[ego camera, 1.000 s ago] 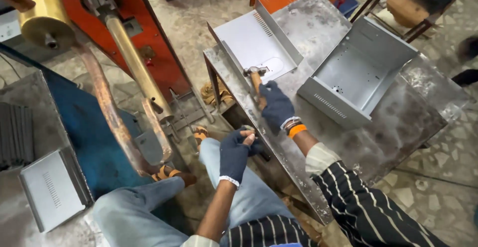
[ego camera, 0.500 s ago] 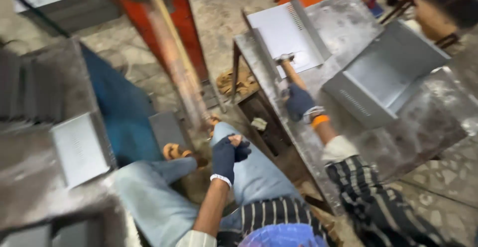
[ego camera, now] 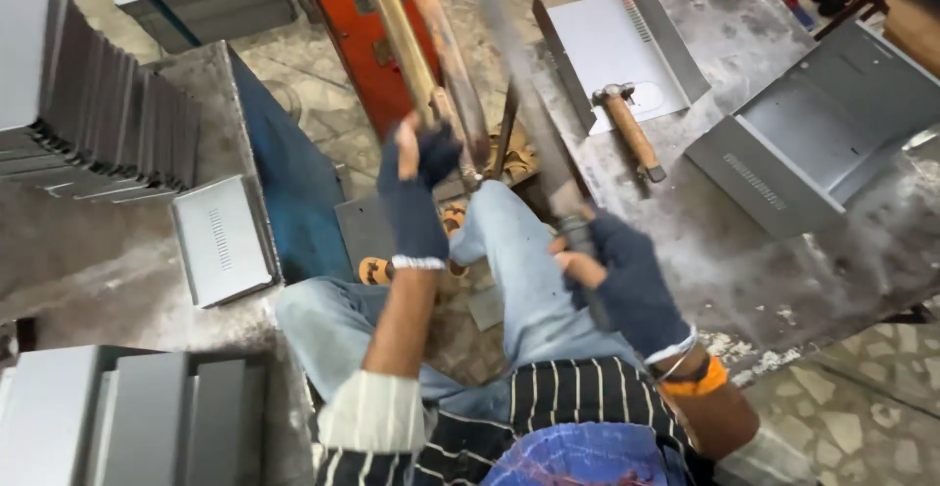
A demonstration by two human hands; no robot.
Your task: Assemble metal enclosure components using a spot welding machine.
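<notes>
A long flat metal file [ego camera: 534, 104], blurred, runs up from the gloved right hand [ego camera: 627, 285], which is clenched round its lower end above the person's lap. The gloved left hand [ego camera: 416, 187] is raised with fingers loosely spread beside the machine's copper arms [ego camera: 431, 46], holding nothing. A wooden-handled hammer [ego camera: 630, 132] lies on the steel table [ego camera: 744, 251], between a folded sheet-metal panel [ego camera: 612, 46] and a grey metal box [ego camera: 813, 138].

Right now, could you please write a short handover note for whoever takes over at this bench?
Right hand, gloved, grips a long flat metal bar, blurred, pointing up and away. Left hand, gloved, is raised by the copper arms, fingers spread, holding nothing. The hammer lies on the flat grey panel on the steel table, beside an open grey box. Another panel lies on the left bench, near stacked ones. How far the work has got cannot be told.
</notes>
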